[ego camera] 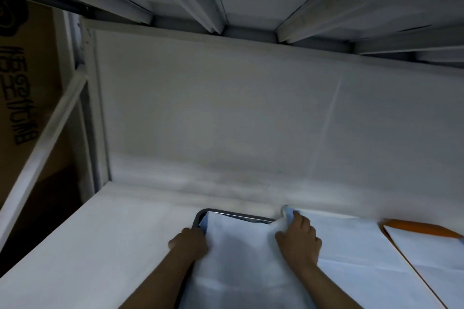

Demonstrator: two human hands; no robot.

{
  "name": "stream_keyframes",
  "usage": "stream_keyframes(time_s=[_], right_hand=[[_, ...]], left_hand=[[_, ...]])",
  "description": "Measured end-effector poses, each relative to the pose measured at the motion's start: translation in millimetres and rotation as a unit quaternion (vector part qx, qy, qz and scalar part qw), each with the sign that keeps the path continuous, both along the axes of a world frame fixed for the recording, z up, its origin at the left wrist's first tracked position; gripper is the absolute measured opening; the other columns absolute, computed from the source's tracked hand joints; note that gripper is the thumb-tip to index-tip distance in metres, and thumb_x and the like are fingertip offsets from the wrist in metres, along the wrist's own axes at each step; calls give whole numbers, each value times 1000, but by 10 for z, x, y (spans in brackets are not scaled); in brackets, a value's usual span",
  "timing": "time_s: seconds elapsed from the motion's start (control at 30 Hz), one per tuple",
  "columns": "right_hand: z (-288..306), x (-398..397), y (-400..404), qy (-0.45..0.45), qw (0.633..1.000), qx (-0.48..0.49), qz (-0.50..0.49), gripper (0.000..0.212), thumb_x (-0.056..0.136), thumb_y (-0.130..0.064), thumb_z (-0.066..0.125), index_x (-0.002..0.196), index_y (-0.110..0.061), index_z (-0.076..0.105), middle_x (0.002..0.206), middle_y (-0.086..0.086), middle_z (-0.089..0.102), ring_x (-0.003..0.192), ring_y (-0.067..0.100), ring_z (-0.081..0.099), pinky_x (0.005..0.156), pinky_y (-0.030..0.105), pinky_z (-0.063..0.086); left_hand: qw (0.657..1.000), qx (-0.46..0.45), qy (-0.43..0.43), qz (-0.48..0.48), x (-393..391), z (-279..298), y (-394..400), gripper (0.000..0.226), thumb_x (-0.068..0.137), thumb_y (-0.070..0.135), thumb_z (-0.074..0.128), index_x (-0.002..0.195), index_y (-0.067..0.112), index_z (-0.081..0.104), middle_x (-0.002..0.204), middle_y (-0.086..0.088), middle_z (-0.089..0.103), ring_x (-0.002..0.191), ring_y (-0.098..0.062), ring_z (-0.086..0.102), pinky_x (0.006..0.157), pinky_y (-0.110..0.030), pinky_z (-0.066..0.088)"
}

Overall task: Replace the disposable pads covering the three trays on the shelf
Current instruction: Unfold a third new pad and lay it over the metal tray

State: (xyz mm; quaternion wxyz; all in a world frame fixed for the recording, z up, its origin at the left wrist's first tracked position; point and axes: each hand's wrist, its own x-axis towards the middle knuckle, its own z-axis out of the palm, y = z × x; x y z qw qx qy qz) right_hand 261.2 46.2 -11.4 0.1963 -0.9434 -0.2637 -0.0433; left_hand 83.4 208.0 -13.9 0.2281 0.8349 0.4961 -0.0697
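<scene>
On the white shelf [105, 246], near the bottom middle of the view, a dark-rimmed tray [200, 216] sits with a white disposable pad [236, 258] laid over it; only the tray's far rim and left corner show, the rest being hidden under the pad and cut off by the lower edge. A strip of pale blue shows under the pad at the tray's left corner. The left hand [188, 239] rests at the tray's left rim with its fingers curled over the pad's edge, though motion blur makes it hard to tell whether it truly grips the pad or only presses it. The right hand [298, 238] grasps the pad's far right corner, bunching white and blue material [288, 214] between its fingers against the shelf's back panel [226, 113]. Just to the right lies a second pad-covered tray [356, 253], its rim hidden completely, and beyond it an orange-edged tray [421, 229] also covered in white, cut off by the right edge. Overhead, the underside of the next shelf [251, 2] with its ribs fills the top of the view. At far left, behind the rack's white diagonal brace [42, 148], stands a brown cardboard box [27, 78] bearing dark printed characters running sideways and a round logo, all too blurred and dim to read.
</scene>
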Motion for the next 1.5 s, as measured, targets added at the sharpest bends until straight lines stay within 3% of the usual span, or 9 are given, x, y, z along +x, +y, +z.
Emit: stream_keyframes(time_s=[0.13,0.5,0.67,0.8,0.9,1.03,1.27,1.4,1.5], right_hand=[[-70,-37,18,151,985,89,-4,61,91,-23,53,144,-11,25,139,15,40,121,34,47,97,41,42],[-80,-6,19,67,997,20,37,32,100,-31,37,125,-15,49,126,5,54,116,22,54,87,29,43],[-42,-77,61,105,994,19,31,12,99,-22,35,107,-18,42,104,7,62,96,25,59,73,29,40],[-3,-108,87,180,976,120,-13,6,96,-19,40,101,-17,35,95,9,58,84,28,54,75,32,41],[24,-121,118,198,968,150,-26,15,96,-18,41,111,-14,40,93,7,56,79,24,47,73,30,37],[24,-153,137,184,972,142,-38,27,96,-15,38,123,-15,42,90,6,53,78,24,47,72,30,35],[-18,-166,183,103,990,97,-14,39,94,-13,36,131,-24,42,119,3,62,105,28,60,88,32,43],[-5,-139,249,62,998,22,9,35,95,-25,37,129,-21,43,112,1,65,100,24,63,82,29,44],[-40,-137,286,36,999,-30,16,34,98,-24,32,130,-19,42,111,1,66,102,20,63,81,29,47]], left_hand=[[999,-17,-43,15,-9,0,5,50,87,40,50,131,17,45,133,-9,33,125,-29,40,104,-35,37],[988,38,-115,95,230,-91,40,36,89,27,45,124,19,52,127,-6,37,123,-25,39,97,-35,39],[942,-95,-303,103,147,-130,149,50,70,38,47,111,13,64,123,-20,53,95,-25,60,84,-25,47],[949,34,-287,124,67,-172,158,30,77,38,57,95,17,68,127,-1,41,118,-24,44,93,-30,37],[953,182,-234,63,44,-137,86,18,80,32,58,95,23,62,112,6,47,111,-21,46,83,-30,35],[962,83,-257,42,91,-128,172,19,83,27,51,75,31,34,69,9,50,83,-19,58,73,-28,29],[946,-59,-317,39,155,-115,321,49,71,45,48,118,37,37,112,8,59,105,-18,58,101,-32,36],[967,22,-253,36,161,-147,360,17,91,25,42,105,35,43,106,12,58,112,-15,56,93,-29,30],[964,109,-242,27,163,-196,338,27,91,19,37,113,34,46,97,9,57,108,-17,56,83,-28,30]])
